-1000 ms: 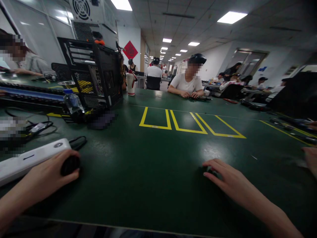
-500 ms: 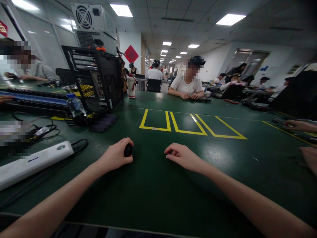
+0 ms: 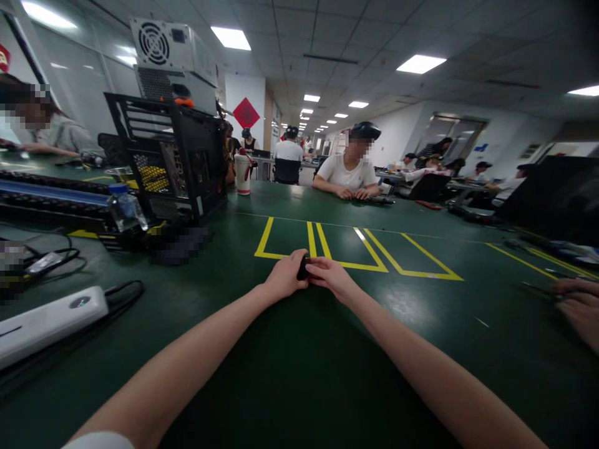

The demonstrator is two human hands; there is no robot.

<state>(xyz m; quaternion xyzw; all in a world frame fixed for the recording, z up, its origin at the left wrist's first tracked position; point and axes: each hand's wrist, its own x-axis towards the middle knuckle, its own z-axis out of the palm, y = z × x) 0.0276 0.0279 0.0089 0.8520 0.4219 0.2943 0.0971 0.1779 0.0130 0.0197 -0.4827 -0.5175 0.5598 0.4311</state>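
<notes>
And here you are, both hands together over the green counter (image 3: 262,386), right at the near edge of the yellow tape outlines (image 3: 440,275)! Your left hand (image 3: 285,275) has its grip closed around a small black object (image 3: 302,268), thumb low, fingers curled over the top. In comes your right hand (image 3: 333,277) from the other side, fingertips bent and up against that same object; whether its grip pinches anything, you cannot tell from here. The black object sits between the two hands, mostly covered by fingers. Over to your left, a white box (image 3: 51,324) lies with a black cord by its end, and beyond it a clear bottle (image 3: 124,209) stands before the open black computer case (image 3: 199,162). A paper cup (image 3: 243,176) stands upright just right of the case!
</notes>
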